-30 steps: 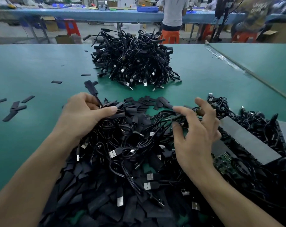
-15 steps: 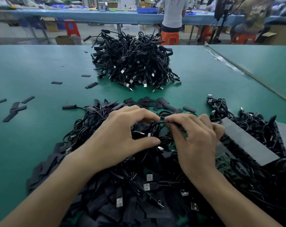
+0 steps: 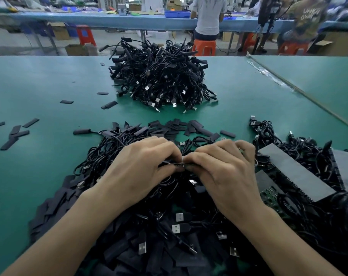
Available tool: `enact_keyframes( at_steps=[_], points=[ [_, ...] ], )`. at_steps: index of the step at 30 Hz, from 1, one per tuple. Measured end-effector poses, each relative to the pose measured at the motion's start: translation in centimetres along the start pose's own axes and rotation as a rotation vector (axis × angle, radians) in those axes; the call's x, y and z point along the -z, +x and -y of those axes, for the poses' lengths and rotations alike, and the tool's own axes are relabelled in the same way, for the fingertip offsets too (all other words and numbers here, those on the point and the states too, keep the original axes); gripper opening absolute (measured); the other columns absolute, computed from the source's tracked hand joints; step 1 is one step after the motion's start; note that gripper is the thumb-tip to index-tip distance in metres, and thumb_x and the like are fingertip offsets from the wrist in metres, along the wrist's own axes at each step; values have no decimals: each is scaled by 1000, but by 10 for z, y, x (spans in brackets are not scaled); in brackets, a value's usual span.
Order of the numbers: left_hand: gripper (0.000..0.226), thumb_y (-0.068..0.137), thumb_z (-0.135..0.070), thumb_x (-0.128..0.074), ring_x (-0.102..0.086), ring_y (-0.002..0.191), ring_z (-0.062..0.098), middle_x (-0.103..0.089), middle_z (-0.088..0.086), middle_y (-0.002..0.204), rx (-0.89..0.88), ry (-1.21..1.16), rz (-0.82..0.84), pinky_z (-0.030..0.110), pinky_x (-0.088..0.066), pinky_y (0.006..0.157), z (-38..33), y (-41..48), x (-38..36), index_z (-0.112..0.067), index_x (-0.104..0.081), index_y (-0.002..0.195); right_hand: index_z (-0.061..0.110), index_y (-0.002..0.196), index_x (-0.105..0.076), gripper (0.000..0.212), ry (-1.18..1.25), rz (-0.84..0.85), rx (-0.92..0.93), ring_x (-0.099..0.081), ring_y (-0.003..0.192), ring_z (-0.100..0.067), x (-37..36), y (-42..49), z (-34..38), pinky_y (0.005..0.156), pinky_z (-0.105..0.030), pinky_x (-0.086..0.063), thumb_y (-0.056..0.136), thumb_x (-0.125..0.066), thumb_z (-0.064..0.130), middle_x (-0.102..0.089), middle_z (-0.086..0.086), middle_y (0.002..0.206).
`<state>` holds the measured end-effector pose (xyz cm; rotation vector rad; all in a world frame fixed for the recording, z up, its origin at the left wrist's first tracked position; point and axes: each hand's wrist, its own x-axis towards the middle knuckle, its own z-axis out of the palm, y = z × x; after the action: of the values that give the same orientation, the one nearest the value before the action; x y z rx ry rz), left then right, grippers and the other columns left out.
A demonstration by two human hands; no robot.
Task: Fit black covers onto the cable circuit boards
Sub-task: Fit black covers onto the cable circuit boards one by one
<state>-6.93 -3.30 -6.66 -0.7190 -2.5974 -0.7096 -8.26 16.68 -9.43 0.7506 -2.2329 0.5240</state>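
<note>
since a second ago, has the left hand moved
Yes. The left hand has shifted right, away from the loose covers lying far left, and meets the right hand, both pinching a black piece over the near cable pile.

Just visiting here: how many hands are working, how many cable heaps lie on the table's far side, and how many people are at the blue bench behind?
Hands: 2 (left hand, right hand)
Far cable heap: 1
People plainly seen: 2 (white shirt, patterned shirt)
Total: 5

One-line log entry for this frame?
step: cover fitting | left hand: pinches black cover | right hand: pinches circuit board | hands meet above loose cable heap | seating: cannot tell
</note>
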Motion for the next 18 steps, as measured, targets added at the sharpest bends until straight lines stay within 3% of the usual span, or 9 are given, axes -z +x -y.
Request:
enact_keyframes(
  at_steps=[4,8,12,18],
  points=[
    [9,89,-20,-71,-65,80,21,-69,-3,87,-99,129,14,44,-56,72,-2,1,1,-13,-71,94,27,96,-75,20,-26,75,36,-68,89,-15,2,1,3,79,-35,-48,95,-57,36,-74,13,96],
    [26,94,-25,-50,-64,69,26,-67,1,76,-178,237,9,42,-56,67,-5,1,3,-9,-70,88,23,94,-73,11,-75,109,-6,-70,84,-19,-1,-2,13,73,-33,-52,87,-65,24,-74,8,90],
    [23,94,-22,-54,-64,70,27,-67,2,76,-200,254,13,44,-55,67,-7,0,0,-8,-70,89,21,96,-74,11,-38,132,-3,-68,90,-19,-3,-2,11,80,-36,-52,85,-70,20,-72,6,94],
    [25,95,-26,-50,-65,79,26,-68,1,86,-209,219,25,43,-56,67,-5,0,-1,-9,-68,90,14,92,-77,14,93,104,-12,-69,85,-20,-4,-3,5,77,-36,-55,85,-66,19,-74,1,91]
  ],
)
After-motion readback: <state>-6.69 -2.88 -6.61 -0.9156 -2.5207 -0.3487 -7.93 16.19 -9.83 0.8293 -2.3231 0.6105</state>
